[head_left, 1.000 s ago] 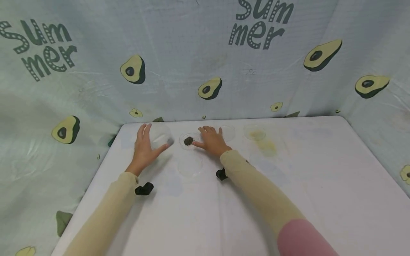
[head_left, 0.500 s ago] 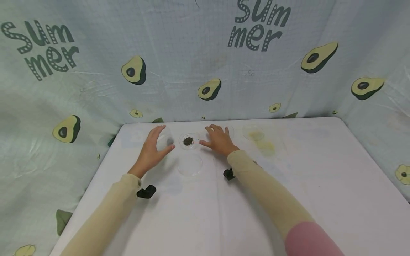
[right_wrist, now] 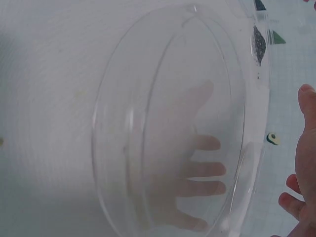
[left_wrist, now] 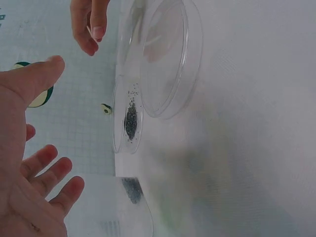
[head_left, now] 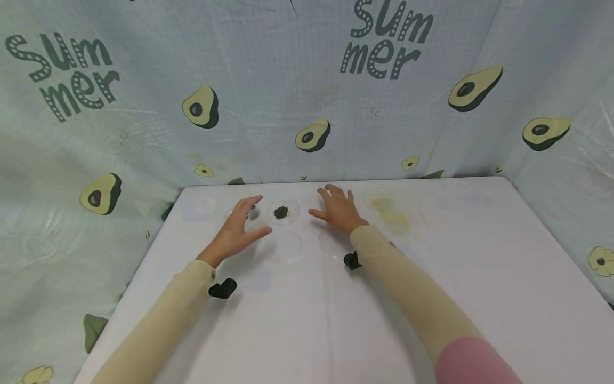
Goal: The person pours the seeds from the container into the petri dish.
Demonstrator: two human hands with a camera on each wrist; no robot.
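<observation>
In the head view my left hand (head_left: 232,232) hovers above the table with fingers spread and holds nothing. Behind its fingers, partly hidden, stands a clear container with dark grey contents (left_wrist: 132,190). To the right of those fingertips lies a clear petri dish (head_left: 293,217) holding a small heap of dark dried crumbs (head_left: 281,213). My right hand (head_left: 338,209), its fingers apart and nothing in its grasp, is over the table to the right of that dish. Two more clear dishes lie nearer to me: one at the middle (head_left: 284,248), another (right_wrist: 173,113) below my right hand.
A clear dish (head_left: 379,193) stands at the back right, beside a yellowish stain (head_left: 397,221) on the white table (head_left: 431,298). A pale cloth (head_left: 268,80) printed with avocados hangs behind the table's far edge. Dark wrist mounts (head_left: 223,288) project below both wrists.
My left hand has moved right and slightly toward me, away from the clear container. My right hand has drawn right, off the dish with the dark crumbs, uncovering more of the near right dish.
</observation>
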